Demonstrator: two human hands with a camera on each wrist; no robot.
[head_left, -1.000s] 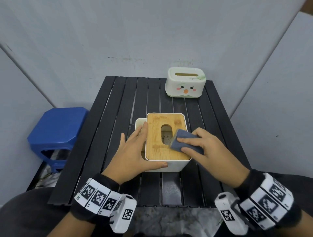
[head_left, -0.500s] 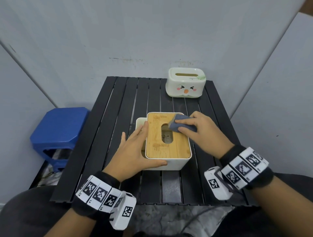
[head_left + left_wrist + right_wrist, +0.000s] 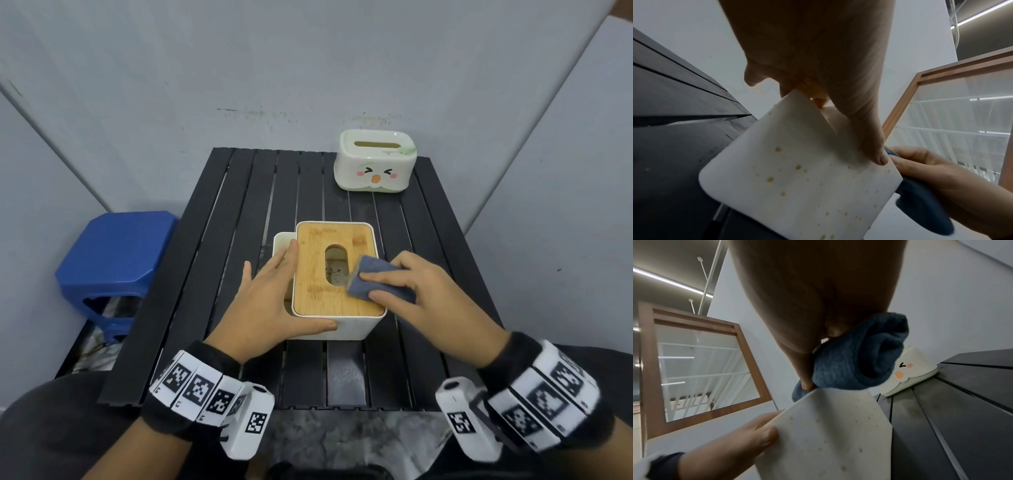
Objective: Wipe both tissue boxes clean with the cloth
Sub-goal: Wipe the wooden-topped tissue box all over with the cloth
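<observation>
So we're sitting at the black slatted tabletop with the wooden-lid tissue box right in front of us as the anchor. Our left hand is bracing its left side, fingers straight along the lid edge and thumb lying across the near white wall. Our right hand is gripping the folded blue cloth and pressing it on the lid's right half, just beside the oval slot. The near wall is looking speckled with yellowish spots. Farther back and to the right of that box, the duck-face tissue box is sitting at the tabletop's far edge. Left of the box, off the tabletop, a blue stool is standing.
</observation>
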